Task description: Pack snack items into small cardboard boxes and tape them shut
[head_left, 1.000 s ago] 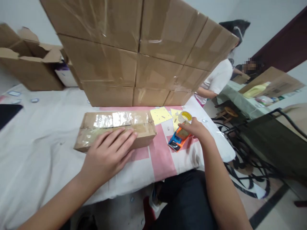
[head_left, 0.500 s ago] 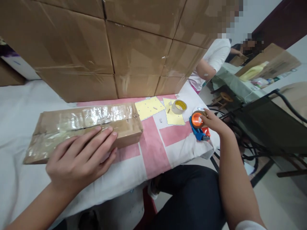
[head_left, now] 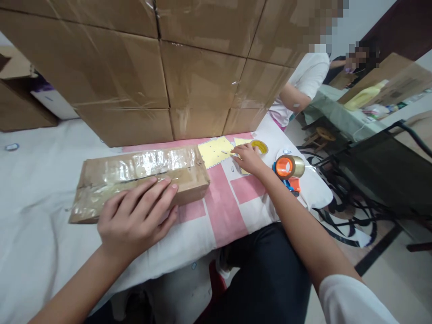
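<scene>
My left hand [head_left: 138, 211] lies with outstretched fingers on top of a long cardboard box [head_left: 111, 168], whose upper side is covered in shiny clear tape. Over the yellow patches of the cloth, my right hand [head_left: 249, 158] is stretched out with its fingers apart and nothing in them. Just behind it, partly covered by the hand, is a roll of clear tape [head_left: 260, 146] with a yellow core. To the right, beside my forearm, stands a tape dispenser [head_left: 285, 167], orange and blue, loaded with a roll of tape.
Stacked taped cartons [head_left: 202, 76] form a wall along the back of the cloth-covered table [head_left: 33, 252]. An open carton [head_left: 23, 99] stands at far left. One person [head_left: 312, 76] in white is behind the stack; another sits farther back. A dark folding chair [head_left: 391, 166] is at right.
My right hand has let go of the tape dispenser and moved left, to beside the clear tape roll. My left hand still rests on the box. The view has shifted slightly.
</scene>
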Available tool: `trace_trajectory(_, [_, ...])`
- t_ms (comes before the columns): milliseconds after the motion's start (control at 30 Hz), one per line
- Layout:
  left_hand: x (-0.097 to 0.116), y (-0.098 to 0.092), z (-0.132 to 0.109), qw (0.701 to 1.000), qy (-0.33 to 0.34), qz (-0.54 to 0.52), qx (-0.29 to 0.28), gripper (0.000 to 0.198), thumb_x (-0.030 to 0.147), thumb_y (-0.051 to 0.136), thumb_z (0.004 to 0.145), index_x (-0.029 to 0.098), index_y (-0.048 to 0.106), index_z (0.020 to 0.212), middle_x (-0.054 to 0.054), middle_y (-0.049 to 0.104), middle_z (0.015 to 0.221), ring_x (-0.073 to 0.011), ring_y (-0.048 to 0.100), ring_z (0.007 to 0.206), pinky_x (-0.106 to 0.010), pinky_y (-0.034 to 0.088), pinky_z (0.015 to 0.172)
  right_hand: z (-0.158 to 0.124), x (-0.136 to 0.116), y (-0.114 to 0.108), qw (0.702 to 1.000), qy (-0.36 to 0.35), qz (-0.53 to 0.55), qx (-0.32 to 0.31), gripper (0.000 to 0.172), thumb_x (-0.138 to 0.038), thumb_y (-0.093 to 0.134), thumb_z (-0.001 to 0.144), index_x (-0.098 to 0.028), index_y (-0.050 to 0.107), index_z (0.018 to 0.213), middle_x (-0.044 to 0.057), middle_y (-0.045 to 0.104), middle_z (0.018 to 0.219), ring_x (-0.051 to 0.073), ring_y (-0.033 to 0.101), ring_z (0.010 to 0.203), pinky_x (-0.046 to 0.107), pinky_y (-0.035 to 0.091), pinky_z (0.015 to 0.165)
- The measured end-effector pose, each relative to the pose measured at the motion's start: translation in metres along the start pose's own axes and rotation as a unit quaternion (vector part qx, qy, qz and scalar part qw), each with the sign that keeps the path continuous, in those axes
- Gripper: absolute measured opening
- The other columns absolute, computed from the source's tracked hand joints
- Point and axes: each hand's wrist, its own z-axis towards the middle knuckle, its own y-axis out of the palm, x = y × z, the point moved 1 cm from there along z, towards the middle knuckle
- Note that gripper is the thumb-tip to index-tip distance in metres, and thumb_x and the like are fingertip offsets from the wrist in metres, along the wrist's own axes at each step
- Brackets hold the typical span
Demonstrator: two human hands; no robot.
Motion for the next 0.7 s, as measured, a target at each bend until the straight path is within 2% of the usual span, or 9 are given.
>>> trace_trajectory(100, [0.004, 0.001, 0.001, 1.0, -0.026, -0.013, 0.003, 0.054, 0.032, 0.067, 0.085, 0.027, 0.056, 0.138, -0.004, 0.071, 0.127, -0.0307, 0.069, 0.107, -0.044, 0.045, 0.077, 0.009, 0.0, 0.008, 0.999, 0.037, -0.036, 0.017, 0.038, -0.021, 0.04, 0.096, -0.02, 0.066, 0.124, 0.013, 0.062, 0.133, 0.034, 0.044, 0.118, 0.052, 0.032, 0.094])
trace_trajectory(200, [0.008, 0.002, 0.002, 0.998, -0.056, -0.018, 0.016, 0.047, 0.03, 0.068, 0.085, 0.028, 0.06, 0.131, -0.003, 0.072, 0.124, -0.0303, 0.07, 0.105, -0.044, 0.045, 0.077, 0.013, 0.014, 0.008, 0.99, 0.109, -0.082, 0.033, 0.04, -0.018, 0.04, 0.094, -0.021, 0.065, 0.125, 0.013, 0.054, 0.142, 0.039, 0.035, 0.129, 0.059, 0.027, 0.099])
trace_trajectory(267, [0.01, 0.001, 0.003, 0.997, -0.065, -0.017, 0.026, 0.043, 0.031, 0.069, 0.084, 0.026, 0.063, 0.126, -0.003, 0.074, 0.12, -0.0299, 0.071, 0.103, -0.043, 0.045, 0.075, 0.014, 0.027, 0.006, 0.986, 0.141, -0.088, 0.004, 0.038, -0.019, 0.043, 0.092, -0.023, 0.067, 0.121, 0.01, 0.047, 0.15, 0.041, 0.029, 0.134, 0.064, 0.024, 0.102])
trace_trajectory(333, [0.011, 0.001, 0.002, 0.997, -0.072, -0.016, 0.023, 0.042, 0.032, 0.069, 0.083, 0.025, 0.064, 0.124, -0.004, 0.074, 0.118, -0.0295, 0.072, 0.1, -0.042, 0.044, 0.072, 0.014, 0.039, 0.006, 0.985, 0.152, -0.075, -0.029, 0.04, -0.017, 0.043, 0.09, -0.026, 0.066, 0.122, 0.008, 0.045, 0.152, 0.04, 0.029, 0.134, 0.066, 0.023, 0.102])
trace_trajectory(433, [0.01, -0.002, 0.002, 0.996, -0.082, -0.012, -0.012, 0.043, 0.035, 0.066, 0.086, 0.026, 0.062, 0.128, -0.005, 0.069, 0.129, -0.0296, 0.071, 0.1, -0.041, 0.042, 0.068, 0.012, 0.051, 0.005, 0.984, 0.159, -0.072, -0.039, 0.045, -0.015, 0.041, 0.088, -0.026, 0.063, 0.126, 0.012, 0.05, 0.144, 0.036, 0.036, 0.128, 0.066, 0.025, 0.102])
trace_trajectory(567, [0.008, -0.004, 0.004, 0.997, -0.066, -0.014, -0.048, 0.048, 0.038, 0.064, 0.088, 0.025, 0.057, 0.134, -0.006, 0.065, 0.136, -0.0311, 0.068, 0.106, -0.042, 0.041, 0.067, 0.01, 0.056, 0.005, 0.971, 0.202, -0.121, -0.032, 0.042, -0.014, 0.045, 0.084, -0.021, 0.068, 0.118, 0.015, 0.055, 0.132, 0.039, 0.039, 0.122, 0.066, 0.024, 0.102])
trace_trajectory(700, [0.009, -0.004, 0.004, 0.995, -0.086, -0.019, -0.051, 0.049, 0.036, 0.064, 0.089, 0.026, 0.056, 0.136, -0.006, 0.067, 0.132, -0.0322, 0.067, 0.108, -0.043, 0.041, 0.07, 0.01, 0.052, 0.006, 0.961, 0.227, -0.154, -0.016, 0.041, -0.013, 0.045, 0.082, -0.017, 0.071, 0.113, 0.016, 0.058, 0.128, 0.042, 0.037, 0.127, 0.073, 0.013, 0.105])
